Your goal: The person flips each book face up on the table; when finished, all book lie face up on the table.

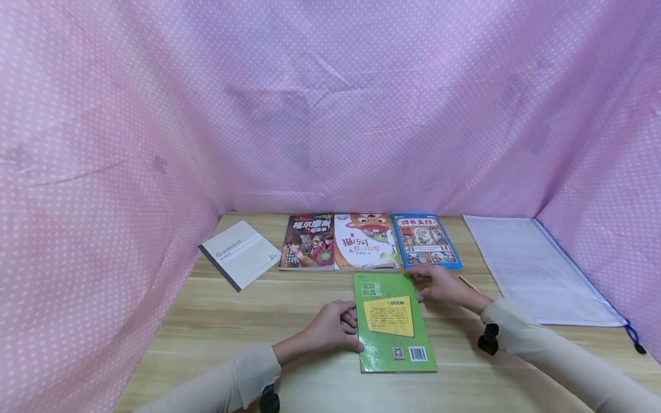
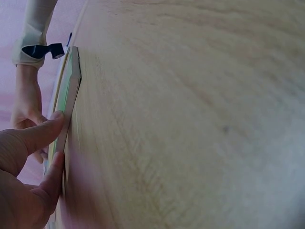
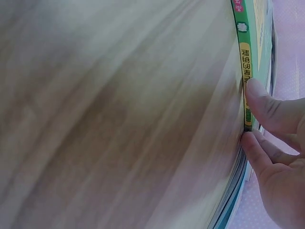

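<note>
A green book [image 1: 389,321] lies back cover up on the wooden table, with a yellow text panel and a barcode on it. At its left edge, my left hand [image 1: 330,328] pinches the book between thumb and curled fingers; the left wrist view shows the thumb [image 2: 50,129] on the page edge. My right hand [image 1: 443,287] holds the top right corner. In the right wrist view its thumb [image 3: 271,109] lies against the green spine [image 3: 245,57], with fingertips at the corner. The undersides of the fingers are partly hidden.
Behind the green book stand three books in a row: a dark comic-style one [image 1: 308,242], a white one [image 1: 365,241] and a blue one [image 1: 426,241]. A Gambit notebook [image 1: 241,254] lies angled at left. A white mesh pouch [image 1: 542,269] lies right, near a thin brown stick [image 1: 469,283].
</note>
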`<state>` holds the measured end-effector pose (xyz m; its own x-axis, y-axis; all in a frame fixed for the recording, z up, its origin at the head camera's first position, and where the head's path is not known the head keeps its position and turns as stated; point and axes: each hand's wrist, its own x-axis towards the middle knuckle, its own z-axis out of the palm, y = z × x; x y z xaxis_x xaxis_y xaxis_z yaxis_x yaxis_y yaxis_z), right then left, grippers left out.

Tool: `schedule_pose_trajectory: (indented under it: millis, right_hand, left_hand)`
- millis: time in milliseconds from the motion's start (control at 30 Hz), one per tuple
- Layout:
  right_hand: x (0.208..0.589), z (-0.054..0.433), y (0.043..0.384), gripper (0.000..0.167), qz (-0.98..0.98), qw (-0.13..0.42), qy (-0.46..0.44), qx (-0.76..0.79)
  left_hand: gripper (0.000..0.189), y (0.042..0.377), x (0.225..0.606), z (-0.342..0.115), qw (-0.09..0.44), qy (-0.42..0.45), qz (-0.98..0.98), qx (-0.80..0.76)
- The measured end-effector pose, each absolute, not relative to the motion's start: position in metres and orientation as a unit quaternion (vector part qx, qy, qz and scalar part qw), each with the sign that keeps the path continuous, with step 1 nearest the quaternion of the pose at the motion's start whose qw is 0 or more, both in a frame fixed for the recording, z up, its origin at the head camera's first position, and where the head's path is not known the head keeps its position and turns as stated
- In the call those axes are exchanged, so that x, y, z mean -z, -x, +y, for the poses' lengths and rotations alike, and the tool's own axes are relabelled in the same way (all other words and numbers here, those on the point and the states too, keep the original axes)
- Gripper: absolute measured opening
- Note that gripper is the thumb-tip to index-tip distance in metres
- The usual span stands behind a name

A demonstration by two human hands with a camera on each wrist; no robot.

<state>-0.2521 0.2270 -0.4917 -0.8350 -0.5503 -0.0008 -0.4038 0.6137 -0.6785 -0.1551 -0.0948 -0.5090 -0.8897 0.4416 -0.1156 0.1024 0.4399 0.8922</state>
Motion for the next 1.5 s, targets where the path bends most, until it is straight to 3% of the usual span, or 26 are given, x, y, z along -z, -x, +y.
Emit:
schedule_pose_trajectory:
  millis: [233,600,1500]
  right_hand:
    - [0.4918,0.2249,0.2476,0.061,0.895,0.107,0.262,0.345]
    - [0.4945,0.2285,0.2508,0.059,0.905,0.057,0.301,0.296]
    - [0.4949,0.2300,0.2545,0.050,0.902,0.053,0.291,0.316]
  left_hand:
    - [0.091,0.1532,0.5111,-0.0941,0.171,-0.157,0.831,-0.506]
    - [0.087,0.1509,0.5097,-0.0970,0.159,-0.176,0.828,-0.507]
    - [0.087,0.1540,0.5097,-0.0964,0.158,-0.179,0.828,-0.507]
